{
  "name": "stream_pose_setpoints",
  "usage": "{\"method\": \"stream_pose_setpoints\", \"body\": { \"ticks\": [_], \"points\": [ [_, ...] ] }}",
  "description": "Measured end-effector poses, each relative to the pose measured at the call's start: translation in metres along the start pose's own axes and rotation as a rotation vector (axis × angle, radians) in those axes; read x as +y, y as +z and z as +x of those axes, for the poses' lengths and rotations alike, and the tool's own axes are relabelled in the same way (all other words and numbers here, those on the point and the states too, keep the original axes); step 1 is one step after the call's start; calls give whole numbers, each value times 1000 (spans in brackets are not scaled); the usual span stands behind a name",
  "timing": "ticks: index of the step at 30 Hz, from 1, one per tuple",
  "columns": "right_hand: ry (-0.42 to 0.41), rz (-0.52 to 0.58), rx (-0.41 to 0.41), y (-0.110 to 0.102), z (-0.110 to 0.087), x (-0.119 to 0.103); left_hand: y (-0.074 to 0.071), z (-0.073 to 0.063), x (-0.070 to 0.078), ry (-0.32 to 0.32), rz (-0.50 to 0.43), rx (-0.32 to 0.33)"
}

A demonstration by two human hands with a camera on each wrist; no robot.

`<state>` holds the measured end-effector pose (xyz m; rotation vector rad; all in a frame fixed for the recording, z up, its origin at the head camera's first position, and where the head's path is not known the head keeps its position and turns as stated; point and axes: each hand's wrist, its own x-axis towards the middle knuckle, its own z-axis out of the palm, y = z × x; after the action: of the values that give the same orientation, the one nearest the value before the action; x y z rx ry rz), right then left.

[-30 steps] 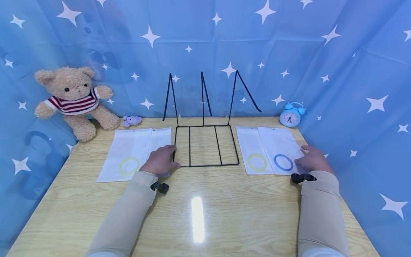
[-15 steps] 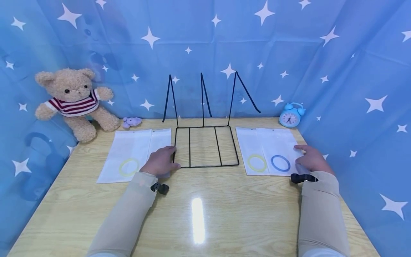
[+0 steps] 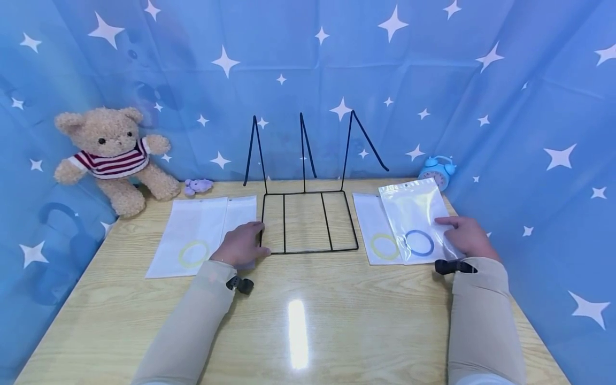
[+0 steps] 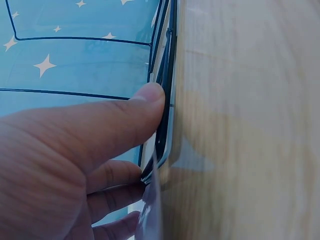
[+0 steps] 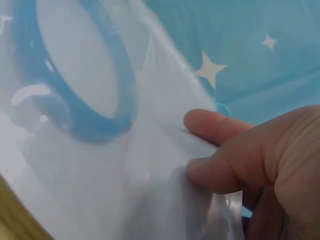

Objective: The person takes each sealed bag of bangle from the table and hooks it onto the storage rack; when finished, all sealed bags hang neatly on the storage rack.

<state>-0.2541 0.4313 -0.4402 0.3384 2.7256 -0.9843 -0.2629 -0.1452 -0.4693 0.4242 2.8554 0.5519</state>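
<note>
My left hand (image 3: 240, 243) grips the front left corner of a black wire rack (image 3: 315, 251). In the left wrist view the thumb (image 4: 150, 95) presses on its wire. At the right, my right hand (image 3: 469, 235) pinches the right edge of a clear zip bag (image 3: 414, 206) with a blue ring (image 3: 420, 254) inside. That bag is tilted, its top end raised in front of the clock. Under its left side lies another white bag (image 3: 368, 214) with a yellow ring (image 3: 372, 246). In the right wrist view some fingers are hidden behind the bag.
Left of the rack lie white bags (image 3: 197, 222), one with a yellow ring (image 3: 181, 255). A teddy bear (image 3: 113, 141), a small purple toy (image 3: 197, 186) and a blue alarm clock (image 3: 441, 167) stand at the back, before a starry blue curtain (image 3: 289, 48).
The blue-ring bag was lying flat; its top end has risen and it has shifted slightly left in my right hand. My left hand keeps its hold on the rack.
</note>
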Motion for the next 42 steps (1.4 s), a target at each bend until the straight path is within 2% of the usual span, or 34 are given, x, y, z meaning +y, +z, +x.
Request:
{"method": "stream_pose_setpoints", "body": {
  "ticks": [9, 18, 26, 30, 34, 41, 42],
  "points": [
    [-92, 83, 110, 1, -8, -9, 1, 0, 0, -1, 9, 3],
    [-226, 112, 182, -1, -22, -27, 1, 0, 0, 4, 16, 3],
    [-266, 228, 170, -5, -29, -33, 2, 2, 1, -1, 8, 2],
    [-319, 254, 175, -7, -30, -31, 2, 2, 0, 1, 12, 1],
    [-368, 323, 144, -9, -34, -33, 2, 2, -1, 2, 14, 3],
    [-480, 719, -41, -10, -42, -40, 3, 1, -3, 7, 14, 15],
    [-497, 745, -58, -10, -43, -42, 3, 1, -3, 7, 14, 15]
  ]
}}
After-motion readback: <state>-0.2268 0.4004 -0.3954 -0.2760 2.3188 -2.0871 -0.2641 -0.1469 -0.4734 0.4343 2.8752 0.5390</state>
